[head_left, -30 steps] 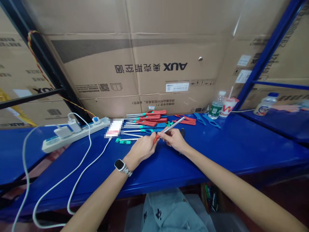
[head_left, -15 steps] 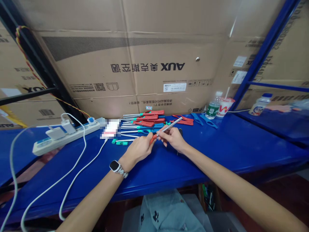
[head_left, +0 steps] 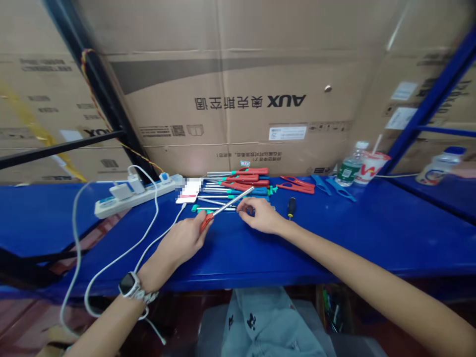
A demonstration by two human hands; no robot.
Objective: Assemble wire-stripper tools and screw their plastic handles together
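My left hand point(head_left: 185, 238) is closed around the red handle of a long-nosed lighter point(head_left: 232, 202), its silver tube slanting up to the right. My right hand point(head_left: 262, 215) is low over the table with its fingers curled, just right of that tube. What lies in its fingers, if anything, I cannot make out. Behind both hands lies a row of red lighters point(head_left: 247, 178) and blue lighters point(head_left: 253, 198) with silver tubes. Small green caps point(head_left: 196, 208) lie at the row's left front.
A screwdriver point(head_left: 291, 206) lies right of my right hand. Farther right are red handle shells point(head_left: 297, 187), blue handle shells point(head_left: 340, 190), a water bottle point(head_left: 348, 166) and a cup point(head_left: 372, 167). A phone point(head_left: 190, 190), charging cables and a power strip point(head_left: 137, 198) are on the left.
My hands have moved apart. The left carried the lighter left; the right let go of its tube and stays beside the row. The view has shifted, uncovering the screwdriver.
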